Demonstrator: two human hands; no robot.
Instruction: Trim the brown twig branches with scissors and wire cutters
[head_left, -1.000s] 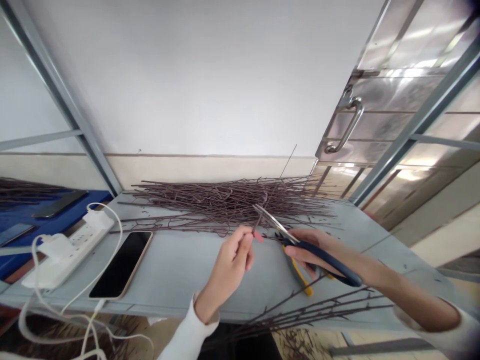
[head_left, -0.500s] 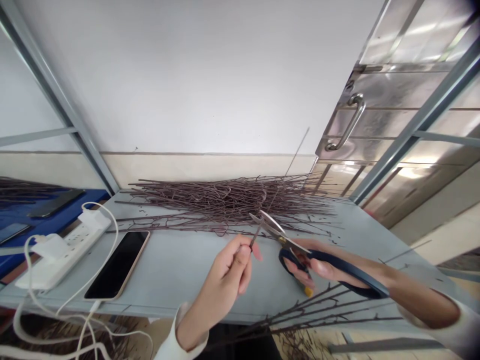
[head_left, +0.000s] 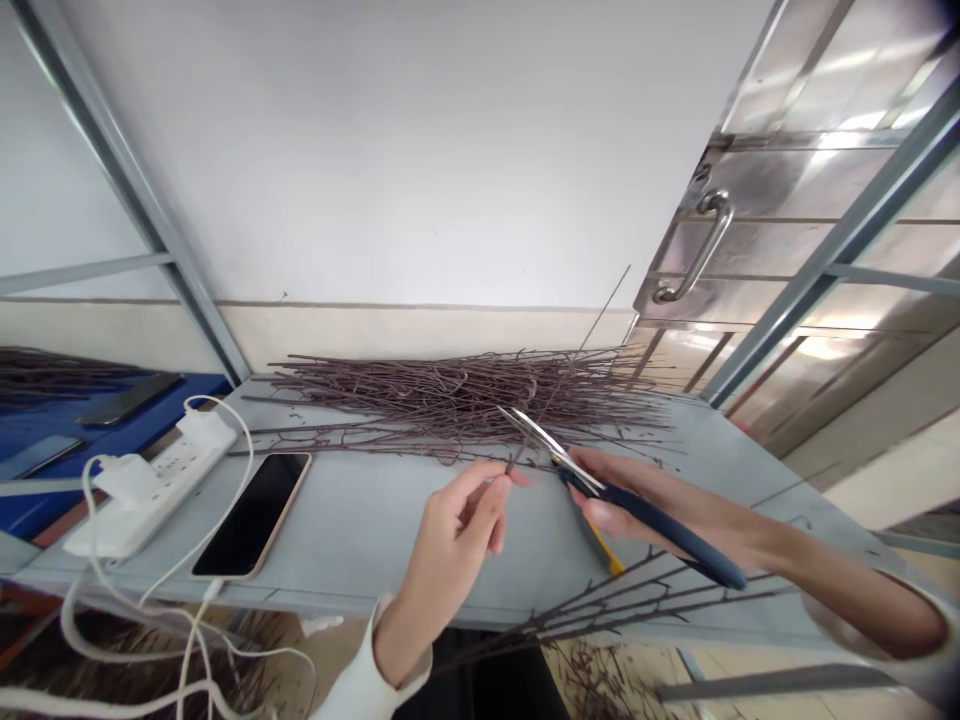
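Scissor blades [head_left: 553, 444] are glossy metal, handles [head_left: 667, 527] seemingly matt plastic, the twigs [head_left: 450, 396] rough wood.

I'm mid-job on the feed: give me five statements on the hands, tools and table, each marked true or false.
1. The left hand pinches a twig. True.
2. The right hand holds nothing. False: it holds dark-blue-handled scissors.
3. The large twig pile lies on the table, along the side by the wall. True.
4. Nothing is plugged into the white power strip. False: two white chargers sit in it.
5. The phone with a cable in its end lies on the blue surface. False: that phone lies on the grey table.
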